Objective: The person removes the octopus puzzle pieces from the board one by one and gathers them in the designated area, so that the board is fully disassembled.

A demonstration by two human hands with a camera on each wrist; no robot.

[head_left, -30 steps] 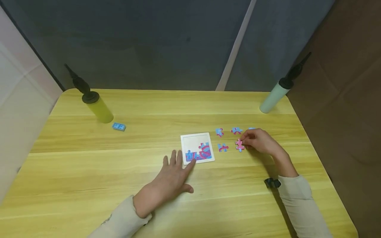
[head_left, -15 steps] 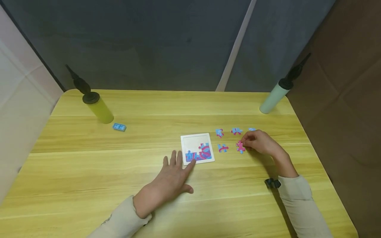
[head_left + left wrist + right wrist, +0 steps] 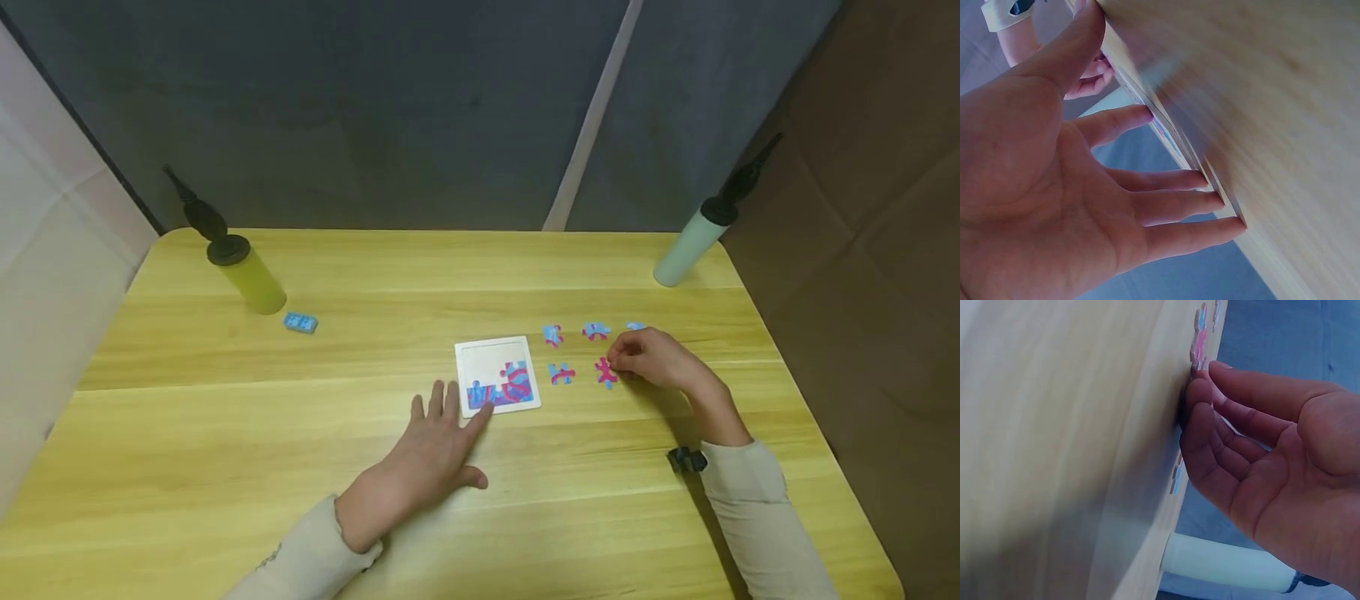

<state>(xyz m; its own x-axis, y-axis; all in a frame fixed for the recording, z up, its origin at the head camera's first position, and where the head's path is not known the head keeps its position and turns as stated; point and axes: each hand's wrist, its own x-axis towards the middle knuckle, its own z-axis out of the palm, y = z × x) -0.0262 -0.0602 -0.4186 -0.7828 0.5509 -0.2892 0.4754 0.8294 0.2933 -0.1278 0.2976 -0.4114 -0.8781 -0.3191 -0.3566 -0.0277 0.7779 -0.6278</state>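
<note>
A white square puzzle frame point(image 3: 491, 354) lies mid-table, with joined blue, pink and purple pieces along its bottom and lower right. My left hand point(image 3: 426, 454) has its fingers spread, the index fingertip on the frame's lower edge; in the left wrist view the left hand point(image 3: 1072, 194) shows its palm and straight fingers. My right hand point(image 3: 656, 358) pinches the right side of a pink piece point(image 3: 605, 372) at the table surface. In the right wrist view the curled right hand point(image 3: 1260, 444) has its fingertips at the pink piece point(image 3: 1199, 345).
Other loose pieces lie around: one blue-pink point(image 3: 552, 335), one above centre point(image 3: 596, 331), one lower point(image 3: 561, 373), and one partly behind the right hand point(image 3: 635, 326). A blue block point(image 3: 301, 322) and a yellow pump point(image 3: 255, 283) stand left, a green pump point(image 3: 686, 250) at back right.
The pink piece has turned slightly and shifted a little down in my right fingers, and the right hand has moved slightly with it. My left hand has stayed in place.
</note>
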